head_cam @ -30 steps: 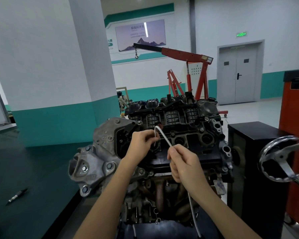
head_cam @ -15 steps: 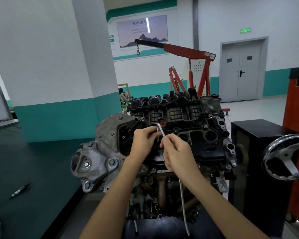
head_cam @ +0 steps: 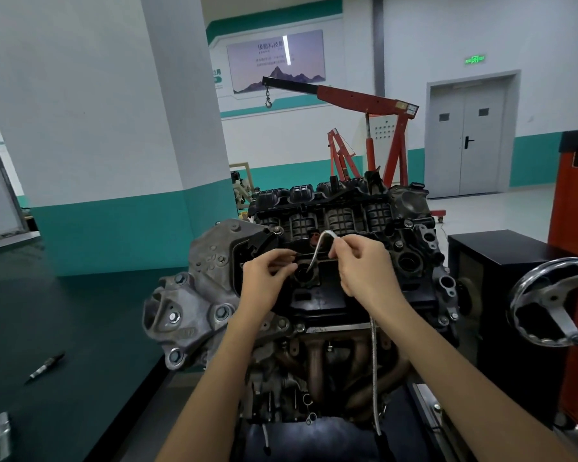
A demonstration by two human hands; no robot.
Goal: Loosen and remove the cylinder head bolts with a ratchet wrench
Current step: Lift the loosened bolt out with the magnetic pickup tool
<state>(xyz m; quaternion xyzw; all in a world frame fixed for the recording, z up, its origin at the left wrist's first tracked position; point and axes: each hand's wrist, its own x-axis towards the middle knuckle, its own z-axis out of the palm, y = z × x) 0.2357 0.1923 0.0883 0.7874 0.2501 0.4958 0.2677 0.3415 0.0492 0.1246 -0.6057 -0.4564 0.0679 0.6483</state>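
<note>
Head view — forward and down, engine (head_cam: 331, 261) close.

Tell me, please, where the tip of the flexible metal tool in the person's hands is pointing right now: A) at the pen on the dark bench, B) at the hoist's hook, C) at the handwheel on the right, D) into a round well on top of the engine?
D: the flexible metal tool, pinched by the right hand, bends down so its tip enters the round well in the engine top, beside the left hand.
</note>
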